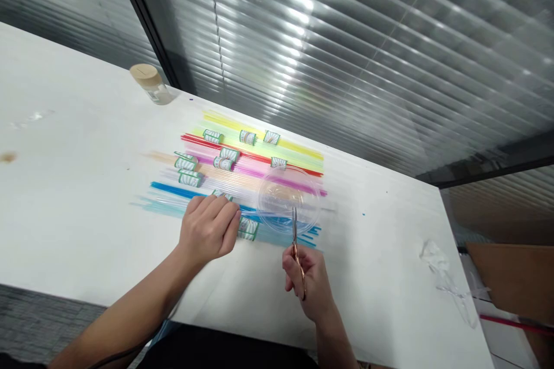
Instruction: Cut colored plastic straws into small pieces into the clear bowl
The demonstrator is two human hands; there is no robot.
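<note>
My left hand (210,228) is closed in a fist around thin translucent plastic sticks (266,214), which look like narrow straws and point right over a round clear plastic bowl (262,219). My right hand (309,279) grips scissors (295,236) with copper-coloured handles. Their silver blades point away from me over the bowl, at the ends of the sticks, and look nearly together. Beneath and beyond lie bundles of coloured sticks: blue (168,189), red (199,140), purple (255,172) and yellow (229,120). Printed paper bands (248,229) wrap several bundles.
A jar with a tan lid (149,82) stands at the table's back edge. Crumpled clear plastic (437,256) lies on the right of the white table (372,277). Slatted blinds behind glass (346,57) rise behind it. A cardboard box (515,277) is beyond the right edge.
</note>
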